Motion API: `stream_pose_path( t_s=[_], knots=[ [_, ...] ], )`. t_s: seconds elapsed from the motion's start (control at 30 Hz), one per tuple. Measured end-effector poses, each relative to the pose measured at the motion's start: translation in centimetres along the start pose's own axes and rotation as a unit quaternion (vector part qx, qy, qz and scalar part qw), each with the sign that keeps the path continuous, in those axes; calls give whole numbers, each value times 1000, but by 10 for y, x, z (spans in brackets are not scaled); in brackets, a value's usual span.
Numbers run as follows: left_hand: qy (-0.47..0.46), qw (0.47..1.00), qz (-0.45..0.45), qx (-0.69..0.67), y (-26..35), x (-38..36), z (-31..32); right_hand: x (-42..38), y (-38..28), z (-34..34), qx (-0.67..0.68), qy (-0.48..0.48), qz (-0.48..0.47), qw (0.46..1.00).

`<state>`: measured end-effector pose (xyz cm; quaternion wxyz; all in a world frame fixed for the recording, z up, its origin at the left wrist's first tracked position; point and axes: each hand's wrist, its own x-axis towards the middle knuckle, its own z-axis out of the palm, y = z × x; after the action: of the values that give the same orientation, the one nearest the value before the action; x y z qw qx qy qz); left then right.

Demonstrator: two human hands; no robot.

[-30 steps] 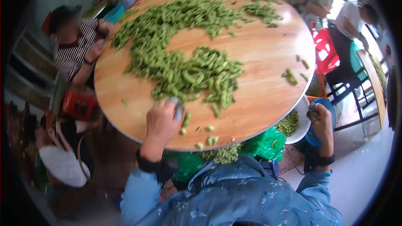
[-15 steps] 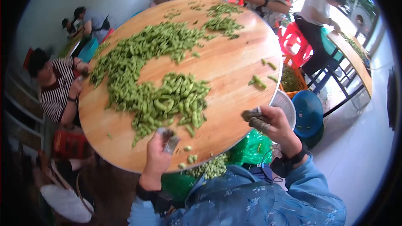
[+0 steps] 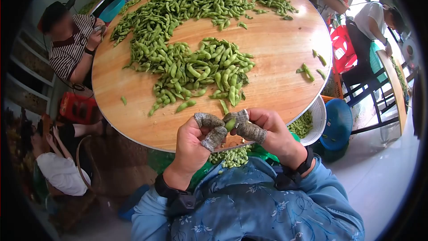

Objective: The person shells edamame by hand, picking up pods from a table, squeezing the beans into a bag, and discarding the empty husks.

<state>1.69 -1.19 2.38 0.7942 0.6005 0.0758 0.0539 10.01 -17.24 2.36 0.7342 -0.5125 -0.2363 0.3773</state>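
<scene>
My left hand [image 3: 192, 145] and my right hand [image 3: 274, 136] meet at the near edge of the round wooden table. Grey knitted covers wrap the thumb and a finger of each. Between the covered fingertips, both hands pinch one green soybean pod [image 3: 230, 124]. Just beyond them, a large pile of soybean pods [image 3: 196, 69] spreads over the table. Below my hands, shelled soybeans [image 3: 232, 156] lie in a heap at my lap, beside green plastic [image 3: 203, 169].
The round table [image 3: 276, 87] carries a few stray pods [image 3: 306, 72] on its right. A white basket [image 3: 317, 118] of pods and a blue basin [image 3: 335, 125] stand to the right. A person in a striped shirt [image 3: 67, 53] sits at the left; other people work further back.
My hands were apart, the right one over the table's right edge. Now they have come together at the near edge around a pod. The view has shifted too.
</scene>
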Motion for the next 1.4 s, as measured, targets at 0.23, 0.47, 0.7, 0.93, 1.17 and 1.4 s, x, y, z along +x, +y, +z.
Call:
stream_pose_path(
  t_s=[0.23, 0.47, 0.7, 0.93, 1.17, 1.4],
  knots=[
    [-6, 1000, 12, -15, -2, -2, -3, 1, -3, 1, -7, -8, 18, 1000],
    [22, 999, 9, 48, -11, -3, -3, 6, 9, 2, 10, 31, 57, 998],
    [-41, 783, 289, 549, -9, 1, -11, 5, 13, 0, -14, 20, 21, 999],
    [22, 993, 46, 105, -28, -6, -7, 7, 39, -6, 51, -16, -26, 998],
    [-43, 928, -176, -324, -39, 0, -17, 13, 43, -9, 44, -43, -64, 996],
    [-32, 981, 45, 184, -24, -3, -8, 7, 24, -4, -19, -30, 32, 999]
  ],
)
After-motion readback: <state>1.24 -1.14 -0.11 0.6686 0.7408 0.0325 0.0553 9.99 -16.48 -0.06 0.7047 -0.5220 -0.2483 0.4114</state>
